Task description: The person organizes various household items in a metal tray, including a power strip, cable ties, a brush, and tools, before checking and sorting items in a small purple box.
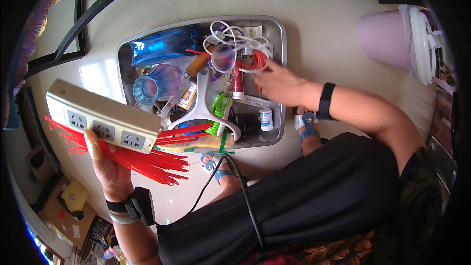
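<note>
My left hand (110, 169) grips a pale power strip (103, 117) with several sockets, together with a bundle of thin red looped cords (147, 165). Its thumb lies across the strip's socket face. Over the right side of a metal tray (282, 81), my right hand (279, 82) has its fingers closed around a red cord coil (259, 60), partly hidden and slightly blurred. Loops of white cable (220, 25) run beside those fingertips. Below them lie a red tube with a white cap (237, 82) and a small white bottle (265, 119).
The tray also holds a blue plastic pouch (165, 46), a faceted blue cup (147, 88), a grey-white forked handle (202, 106) and a green plastic item (220, 112). A pink bin (384, 40) stands right on the tiled floor. A black cable (243, 180) crosses my lap.
</note>
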Demonstrator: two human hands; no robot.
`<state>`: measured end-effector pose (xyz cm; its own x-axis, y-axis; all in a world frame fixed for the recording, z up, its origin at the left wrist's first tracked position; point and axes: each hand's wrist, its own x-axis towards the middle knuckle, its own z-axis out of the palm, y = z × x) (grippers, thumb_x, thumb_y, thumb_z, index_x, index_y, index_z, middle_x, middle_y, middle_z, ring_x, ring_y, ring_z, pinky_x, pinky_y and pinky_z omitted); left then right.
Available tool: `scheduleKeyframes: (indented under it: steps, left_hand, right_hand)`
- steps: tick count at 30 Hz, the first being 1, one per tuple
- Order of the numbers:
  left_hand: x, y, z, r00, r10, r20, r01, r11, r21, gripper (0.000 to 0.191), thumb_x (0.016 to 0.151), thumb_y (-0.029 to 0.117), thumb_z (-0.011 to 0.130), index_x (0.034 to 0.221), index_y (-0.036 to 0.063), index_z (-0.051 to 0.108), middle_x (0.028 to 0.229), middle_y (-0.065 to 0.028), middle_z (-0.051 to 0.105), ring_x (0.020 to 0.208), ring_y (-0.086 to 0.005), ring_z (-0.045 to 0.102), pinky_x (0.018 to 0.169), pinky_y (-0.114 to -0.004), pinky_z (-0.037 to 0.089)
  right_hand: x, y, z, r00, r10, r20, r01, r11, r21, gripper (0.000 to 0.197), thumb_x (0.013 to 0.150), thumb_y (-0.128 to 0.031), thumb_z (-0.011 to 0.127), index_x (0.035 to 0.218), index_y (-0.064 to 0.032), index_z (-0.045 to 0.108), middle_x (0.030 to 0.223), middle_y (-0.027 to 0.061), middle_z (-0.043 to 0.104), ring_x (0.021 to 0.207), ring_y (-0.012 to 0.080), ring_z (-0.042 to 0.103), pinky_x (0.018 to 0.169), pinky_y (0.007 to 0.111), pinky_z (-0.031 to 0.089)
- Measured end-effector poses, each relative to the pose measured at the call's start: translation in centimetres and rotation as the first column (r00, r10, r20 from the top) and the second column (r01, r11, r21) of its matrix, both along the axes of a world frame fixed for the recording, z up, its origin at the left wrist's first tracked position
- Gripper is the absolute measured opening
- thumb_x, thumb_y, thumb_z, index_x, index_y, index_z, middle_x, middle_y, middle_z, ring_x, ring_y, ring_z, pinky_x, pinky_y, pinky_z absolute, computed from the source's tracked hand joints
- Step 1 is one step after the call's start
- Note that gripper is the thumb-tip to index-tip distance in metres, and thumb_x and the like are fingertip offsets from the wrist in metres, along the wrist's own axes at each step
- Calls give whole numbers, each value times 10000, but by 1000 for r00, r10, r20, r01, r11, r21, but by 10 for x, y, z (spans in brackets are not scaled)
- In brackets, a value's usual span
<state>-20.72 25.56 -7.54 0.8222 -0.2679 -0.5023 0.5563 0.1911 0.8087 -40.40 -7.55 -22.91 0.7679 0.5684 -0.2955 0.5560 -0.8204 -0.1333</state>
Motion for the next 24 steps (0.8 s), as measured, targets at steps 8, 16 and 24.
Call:
scheduleKeyframes:
  steps: [8, 16, 24]
  left_hand:
    - [8, 41, -14, 983, 176, -46, -182, 966, -185, 333, 880, 293, 657, 1111, 67, 574, 732, 9, 605, 597, -58, 486, 734, -246, 509]
    - [43, 62, -17, 958, 286, -29, -280, 904, -324, 358, 880, 310, 653, 1124, 60, 573, 763, 9, 603, 593, -66, 471, 740, -255, 511]
    - [81, 58, -38, 953, 298, -58, -299, 889, -348, 580, 814, 433, 694, 1216, 47, 533, 982, -112, 651, 882, -226, 620, 836, -429, 535]
  right_hand:
    - [25, -21, 13, 977, -134, -168, 163, 971, 173, 123, 672, -164, 648, 765, -85, 664, 929, 29, 610, 1060, 206, 523, 1021, 488, 295]
    - [32, -58, 84, 890, -85, -447, 142, 985, 96, 212, 787, -104, 623, 993, -63, 655, 1332, 77, 483, 1224, 249, 458, 982, 429, 353]
    - [61, -39, 36, 726, -611, -317, 673, 726, 141, 638, 805, -147, 610, 1381, -77, 345, 1441, 166, 332, 1255, 334, 416, 1014, 444, 372]
